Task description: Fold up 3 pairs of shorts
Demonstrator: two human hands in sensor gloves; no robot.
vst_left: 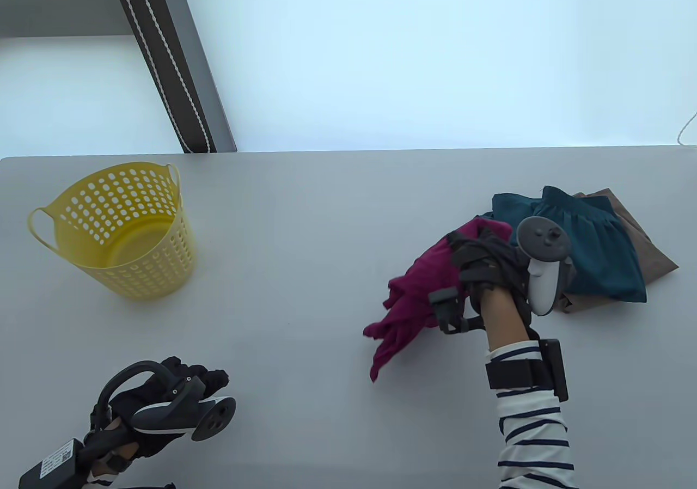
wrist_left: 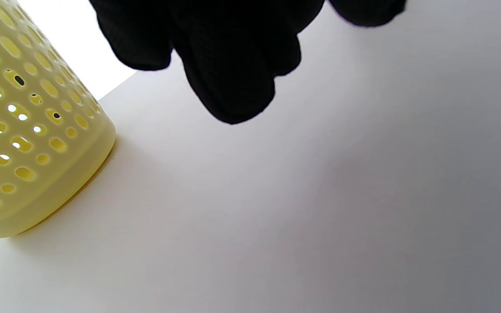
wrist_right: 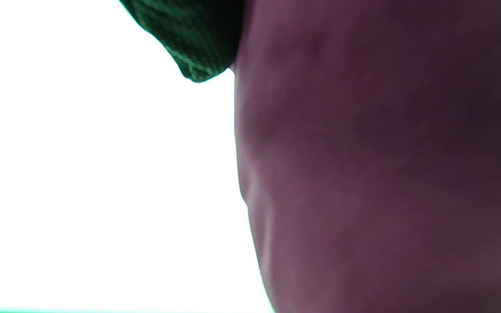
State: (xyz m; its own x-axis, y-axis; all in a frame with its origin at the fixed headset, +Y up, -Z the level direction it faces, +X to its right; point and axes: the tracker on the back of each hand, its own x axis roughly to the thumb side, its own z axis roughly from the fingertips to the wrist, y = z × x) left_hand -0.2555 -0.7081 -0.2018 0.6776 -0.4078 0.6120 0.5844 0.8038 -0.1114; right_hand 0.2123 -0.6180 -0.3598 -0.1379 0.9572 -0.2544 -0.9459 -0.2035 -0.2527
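Observation:
My right hand [vst_left: 482,257] grips the crumpled magenta shorts [vst_left: 414,298] at the right of the table, and the cloth trails down and left from the fist. In the right wrist view the magenta shorts [wrist_right: 385,174] fill the right half of the frame. Teal shorts [vst_left: 593,244] lie just right of that hand, on top of brown shorts [vst_left: 653,249]. My left hand [vst_left: 190,380] rests near the front left corner with loosely curled fingers [wrist_left: 233,78] that hold nothing.
A yellow perforated basket [vst_left: 117,227] with two handles stands at the left of the grey table [vst_left: 305,238]; the same basket [wrist_left: 28,130] shows at the left of the left wrist view. A dark strap with white stitching [vst_left: 169,59] runs behind the table's far edge.

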